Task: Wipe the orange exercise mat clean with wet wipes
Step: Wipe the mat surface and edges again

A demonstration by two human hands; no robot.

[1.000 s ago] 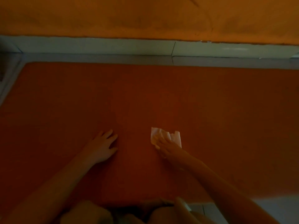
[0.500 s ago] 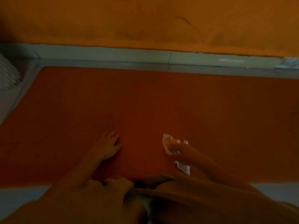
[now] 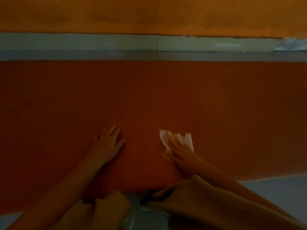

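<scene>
Shift: your right hand (image 3: 180, 151) lies flatter on the wet wipe (image 3: 166, 136) than before.
Mat: orange exercise mat (image 3: 149, 97) lies along the wall (image 3: 149, 14), under both hands.
Left hand (image 3: 108, 143): fingers spread, palm down, probably bracing you.
Right hand: fingers straight, pressing, not gripping.
Wipe: crumpled, pinned to the mat for scrubbing.

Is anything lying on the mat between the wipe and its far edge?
Nothing visible does. The right hand presses the wipe on the mat; the left hand rests flat to the side, not ahead.
</scene>
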